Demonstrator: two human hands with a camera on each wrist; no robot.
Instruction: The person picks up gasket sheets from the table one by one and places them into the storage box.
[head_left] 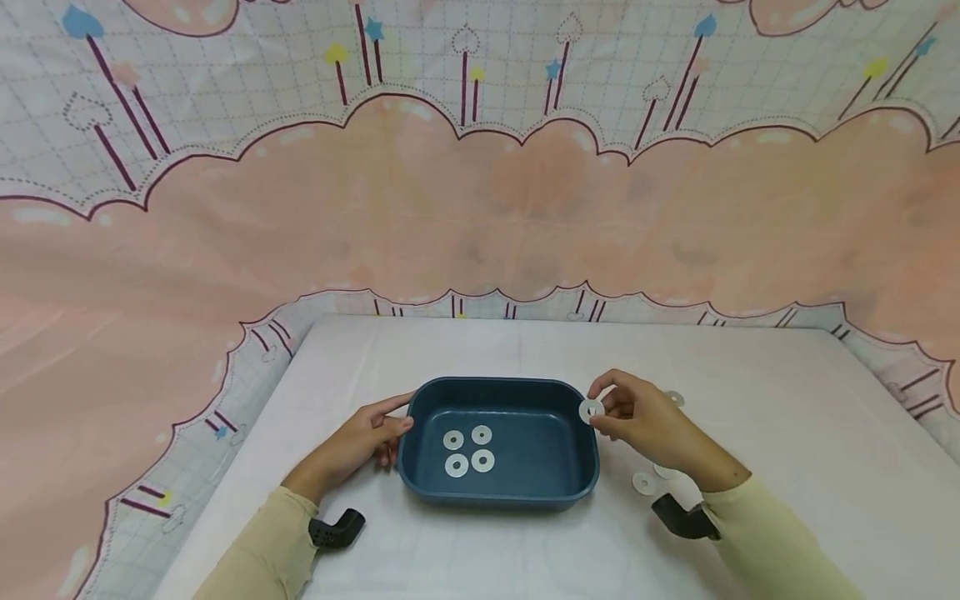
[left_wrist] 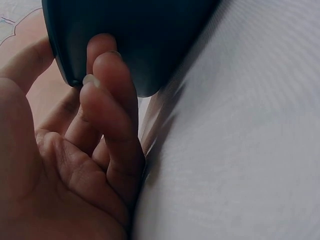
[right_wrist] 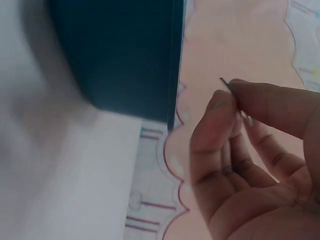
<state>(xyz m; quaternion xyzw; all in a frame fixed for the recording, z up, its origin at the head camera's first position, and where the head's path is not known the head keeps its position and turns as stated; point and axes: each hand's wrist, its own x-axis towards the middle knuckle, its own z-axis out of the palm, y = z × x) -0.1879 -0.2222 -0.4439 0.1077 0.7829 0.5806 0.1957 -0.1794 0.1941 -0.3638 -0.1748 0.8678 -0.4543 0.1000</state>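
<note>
A dark blue rectangular tray (head_left: 536, 479) stands on the white table. Inside it, on the left half, lie several flat round washers (head_left: 457, 466). My left hand (head_left: 352, 442) holds the tray's left end, its fingertips (left_wrist: 120, 75) against the outer wall and another digit at the rim. At the tray's right end, my right hand (head_left: 648, 421) pinches one washer (head_left: 592, 411) between thumb and index finger, beside the rim. In the right wrist view this washer (right_wrist: 225, 83) shows edge-on, as a thin line between the fingertips.
More washers lie on the table right of the tray: one (head_left: 643, 483) near the right wrist, one (head_left: 663, 472) partly under the forearm, one (head_left: 675, 398) behind the hand. A patterned cloth (head_left: 525, 217) hangs beyond the table (head_left: 420, 342). Black devices (head_left: 337, 530) sit on both wrists.
</note>
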